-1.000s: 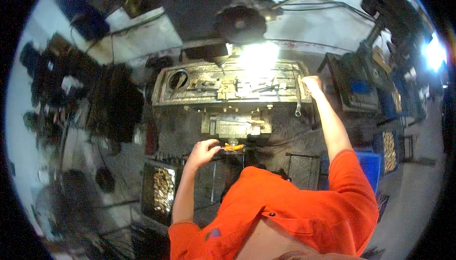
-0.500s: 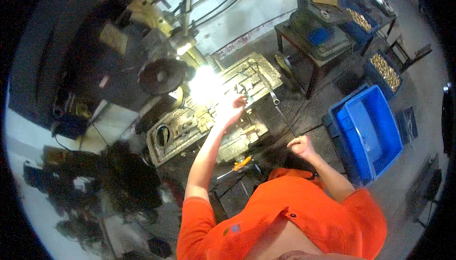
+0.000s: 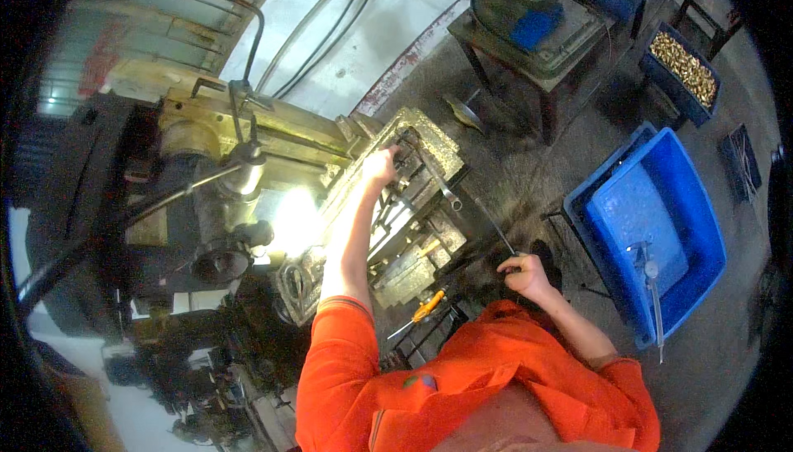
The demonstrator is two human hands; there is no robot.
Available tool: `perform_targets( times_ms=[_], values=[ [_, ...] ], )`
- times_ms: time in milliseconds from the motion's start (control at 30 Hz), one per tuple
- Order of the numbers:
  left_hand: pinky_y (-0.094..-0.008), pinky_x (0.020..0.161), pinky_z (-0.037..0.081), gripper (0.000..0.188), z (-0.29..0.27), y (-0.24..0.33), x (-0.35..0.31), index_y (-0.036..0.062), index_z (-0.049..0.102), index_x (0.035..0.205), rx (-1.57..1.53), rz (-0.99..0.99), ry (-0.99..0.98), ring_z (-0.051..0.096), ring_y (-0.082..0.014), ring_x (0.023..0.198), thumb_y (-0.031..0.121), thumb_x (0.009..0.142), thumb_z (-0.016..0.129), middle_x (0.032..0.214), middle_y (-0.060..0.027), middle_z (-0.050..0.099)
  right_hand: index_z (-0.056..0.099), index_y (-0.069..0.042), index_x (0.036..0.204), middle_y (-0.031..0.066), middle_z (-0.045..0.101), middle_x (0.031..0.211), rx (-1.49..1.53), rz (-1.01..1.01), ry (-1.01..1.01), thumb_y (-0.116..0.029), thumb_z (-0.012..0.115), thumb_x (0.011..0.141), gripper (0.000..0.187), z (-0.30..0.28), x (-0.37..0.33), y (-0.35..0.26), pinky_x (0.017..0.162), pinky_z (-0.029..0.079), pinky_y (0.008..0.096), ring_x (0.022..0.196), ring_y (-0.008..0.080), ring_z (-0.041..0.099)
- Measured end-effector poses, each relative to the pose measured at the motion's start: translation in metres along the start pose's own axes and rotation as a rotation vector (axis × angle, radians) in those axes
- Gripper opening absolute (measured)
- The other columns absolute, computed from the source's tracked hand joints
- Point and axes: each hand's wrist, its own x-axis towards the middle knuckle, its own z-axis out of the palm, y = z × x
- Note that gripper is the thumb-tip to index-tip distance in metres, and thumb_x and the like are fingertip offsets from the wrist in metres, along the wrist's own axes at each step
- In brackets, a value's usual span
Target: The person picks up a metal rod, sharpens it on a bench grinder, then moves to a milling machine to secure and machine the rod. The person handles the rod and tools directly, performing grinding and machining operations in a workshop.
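Note:
My left hand (image 3: pixel 381 168) reaches over the far part of a metal machine table (image 3: pixel 443 143). Its fingers are curled downward beside the far end of a long wrench (image 3: pixel 452 197), and whatever they hold is hidden. That wrench lies across the table with its ring end jutting past the near right edge. Low and to the right, my right hand (image 3: pixel 526 277) is closed round the near end of a thin dark rod (image 3: pixel 497 230), which points up and left toward the wrench's ring. A screwdriver with an orange-yellow handle (image 3: pixel 429 306) rests at the table's near side.
A bright work lamp (image 3: pixel 299 216) shines left of the table, beside the machine's spindle parts (image 3: pixel 221 262). Stacked blue bins (image 3: pixel 698 229) stand to the right, with a caliper (image 3: pixel 652 287) on the inner one. Farther back are a bin of brass-coloured parts (image 3: pixel 681 64) and a workbench (image 3: pixel 545 72).
My left hand has moved to the far part of the machine table, near the wrench's far end. The view has shifted. My right hand keeps its grip on the rod.

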Motion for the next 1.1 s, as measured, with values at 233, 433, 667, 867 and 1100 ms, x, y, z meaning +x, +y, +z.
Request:
perform_targets(
  times_ms=[233, 433, 667, 867, 1100],
  values=[
    [-0.0416, 0.068, 0.050, 0.034, 0.001, -0.005, 0.013, 0.0148, 0.057, 0.102, 0.190, 0.051, -0.061, 0.063, -0.0300, 0.081, 0.013, 0.068, 0.061, 0.087, -0.0108, 0.062, 0.067, -0.006, 0.077, 0.0131, 0.062, 0.069, -0.035, -0.108, 0.094, -0.009, 0.059, 0.060, 0.019, -0.013, 0.005, 0.019, 0.080, 0.046, 0.0406, 0.064, 0.0326, 0.056],
    [-0.0416, 0.068, 0.048, 0.019, -0.033, 0.023, -0.010, 0.0105, 0.060, 0.096, -0.086, -0.035, 0.297, 0.062, -0.0322, 0.079, 0.017, 0.079, 0.055, 0.086, -0.0152, 0.061, 0.067, -0.002, 0.084, 0.0085, 0.059, 0.070, 0.041, 0.099, -0.027, -0.009, 0.056, 0.059, 0.028, -0.020, 0.017, -0.014, 0.063, 0.045, 0.0285, 0.061, 0.0160, 0.054],
    [-0.0349, 0.067, 0.045, 0.018, -0.093, 0.097, -0.122, 0.0027, 0.062, 0.096, -0.701, 0.104, 0.373, 0.059, -0.0291, 0.075, 0.015, 0.085, 0.056, 0.081, -0.0145, 0.057, 0.067, -0.005, 0.091, 0.0144, 0.063, 0.075, 0.042, 0.004, -0.167, -0.020, 0.057, 0.059, 0.037, -0.047, 0.006, -0.063, 0.063, 0.047, 0.0343, 0.068, 0.0256, 0.060],
    [-0.0366, 0.067, 0.044, 0.016, -0.092, 0.103, -0.192, 0.0041, 0.062, 0.097, -0.742, 0.273, 0.330, 0.056, -0.0318, 0.073, 0.009, 0.083, 0.057, 0.082, -0.0143, 0.055, 0.068, -0.009, 0.091, 0.0172, 0.062, 0.078, -0.358, -0.022, -0.302, -0.016, 0.058, 0.060, 0.034, -0.059, -0.025, -0.091, 0.067, 0.047, 0.0378, 0.070, 0.0289, 0.060],
    [-0.0358, 0.065, 0.046, 0.015, -0.071, 0.086, -0.238, 0.0074, 0.063, 0.094, -0.644, 0.318, 0.392, 0.057, -0.0311, 0.077, 0.014, 0.081, 0.059, 0.084, -0.0112, 0.055, 0.069, -0.008, 0.084, 0.0163, 0.059, 0.074, -0.427, -0.177, -0.357, -0.014, 0.058, 0.059, 0.028, -0.039, -0.041, -0.106, 0.060, 0.046, 0.0388, 0.066, 0.0306, 0.058]
  ],
)
